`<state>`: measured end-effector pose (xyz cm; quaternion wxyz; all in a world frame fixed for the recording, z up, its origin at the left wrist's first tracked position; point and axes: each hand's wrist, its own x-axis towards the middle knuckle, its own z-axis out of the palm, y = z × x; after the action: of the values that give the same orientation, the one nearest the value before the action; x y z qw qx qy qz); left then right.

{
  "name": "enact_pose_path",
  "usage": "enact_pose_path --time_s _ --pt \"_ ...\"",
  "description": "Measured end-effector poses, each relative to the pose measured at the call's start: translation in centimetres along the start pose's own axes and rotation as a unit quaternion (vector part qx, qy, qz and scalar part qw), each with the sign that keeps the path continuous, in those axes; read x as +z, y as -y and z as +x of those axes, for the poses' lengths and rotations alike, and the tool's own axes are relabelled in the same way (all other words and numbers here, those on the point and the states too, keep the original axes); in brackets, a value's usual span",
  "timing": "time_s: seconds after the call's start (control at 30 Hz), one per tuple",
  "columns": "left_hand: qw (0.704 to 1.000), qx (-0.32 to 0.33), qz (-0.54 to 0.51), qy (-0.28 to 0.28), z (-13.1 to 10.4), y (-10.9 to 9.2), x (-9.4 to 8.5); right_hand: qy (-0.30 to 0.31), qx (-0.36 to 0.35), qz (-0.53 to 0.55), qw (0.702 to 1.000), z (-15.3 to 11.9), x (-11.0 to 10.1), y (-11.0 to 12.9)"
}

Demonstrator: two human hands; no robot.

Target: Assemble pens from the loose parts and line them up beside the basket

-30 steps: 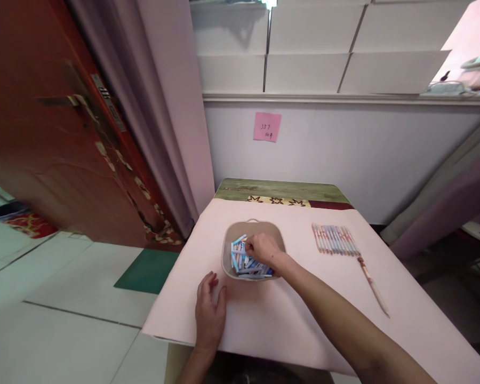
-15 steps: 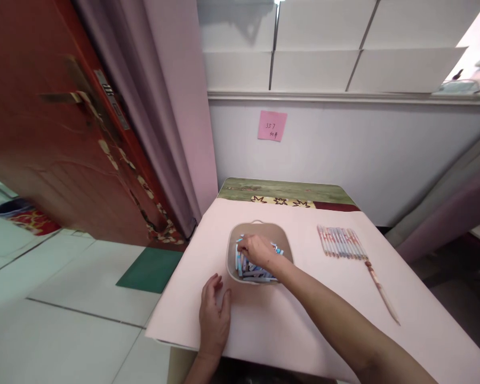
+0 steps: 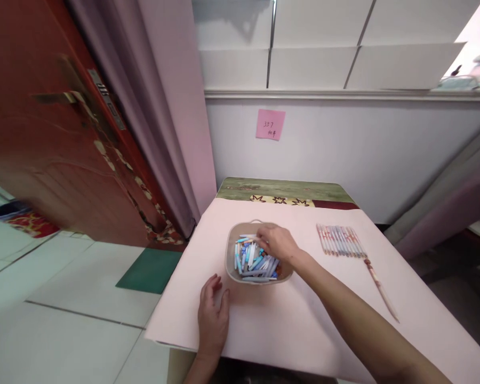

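Observation:
A beige plastic basket (image 3: 229, 250) stands on the pink-covered table, filled with many pens (image 3: 256, 261) in blue, white and lilac. My right hand (image 3: 279, 242) reaches over its right side, with the fingers bent together at the upper part of the pile. A pale pen (image 3: 247, 236) lies right at those fingertips; whether it is gripped is hidden. My left hand (image 3: 214, 320) rests on the table just left of and nearer than the basket, thumb apart from the loosely curved fingers, holding nothing.
Right of the basket lies a neat row of pens (image 3: 341, 241) side by side, with a single brown-topped pen (image 3: 382, 290) slanting below it. The table (image 3: 304, 320) meets a wall bearing a pink note (image 3: 270, 125). A red door (image 3: 32, 149) stands at left.
My right hand has shifted right inside the basket, from the left of the pile to its upper right, uncovering more pens. The left hand has stayed in place.

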<state>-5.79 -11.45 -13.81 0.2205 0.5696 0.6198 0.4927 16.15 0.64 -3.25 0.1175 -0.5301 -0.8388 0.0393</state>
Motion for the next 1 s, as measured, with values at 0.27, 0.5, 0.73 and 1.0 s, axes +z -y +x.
enact_pose_path --time_s 0.27,0.5,0.73,1.0 --pt "0.993 0.098 0.007 -0.071 3.0 -4.3 -0.1 -0.212 0.193 0.566 0.773 -7.9 0.3 -1.1" --pt "0.989 0.133 0.055 0.024 7.9 -9.5 1.5 -0.311 0.213 0.61 0.697 -6.8 -0.8 -1.6" --pt "0.954 0.072 0.216 0.195 10.1 -10.3 4.7 -0.28 0.176 0.643 0.691 -3.5 -3.5 -4.2" --pt "0.928 0.004 0.31 0.207 11.3 -9.6 9.7 -0.175 0.161 0.708 0.665 -2.8 -4.1 -7.0"
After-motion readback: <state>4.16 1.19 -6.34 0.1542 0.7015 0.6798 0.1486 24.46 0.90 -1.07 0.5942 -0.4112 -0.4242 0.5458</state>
